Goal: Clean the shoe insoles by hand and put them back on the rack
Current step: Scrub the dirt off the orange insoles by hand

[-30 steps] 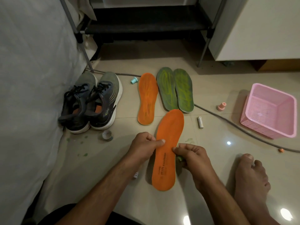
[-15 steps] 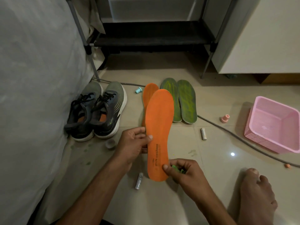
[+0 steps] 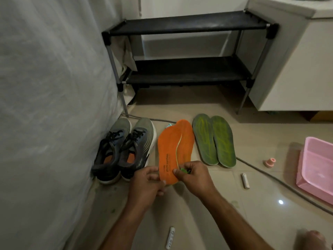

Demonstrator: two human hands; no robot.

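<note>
Orange insoles (image 3: 175,150), two of them, are up off the floor and stacked face to face, heels pinched between both hands in front of the rack (image 3: 187,49). The left hand (image 3: 146,184) curls its fingers round the heel edge from the left. The right hand (image 3: 193,175) pinches the same heel end from the right, and it also has a small green thing (image 3: 184,170) tucked in its fingers; what that is I cannot tell.

Where does the job stand? By my reading, this orange pair is gathered and ready to go to the rack, whose two dark shelves hold nothing that I can see. So putting back is not yet done for any insole. Whether the cleaning itself is finished, the view does not say.

Count them off: two green insoles (image 3: 214,140) lie side by side on the floor, just right of the orange pair. Two grey sneakers (image 3: 124,148) stand together at the left, against the white sheet. Two small white sticks rest on the floor, one (image 3: 245,180) to the right of the hands, one (image 3: 170,237) near the bottom edge. One pink basket (image 3: 317,168) sits at the right edge, a little pink cap (image 3: 269,162) beside it, and a grey cable (image 3: 284,184) snakes across the tiles.
</note>
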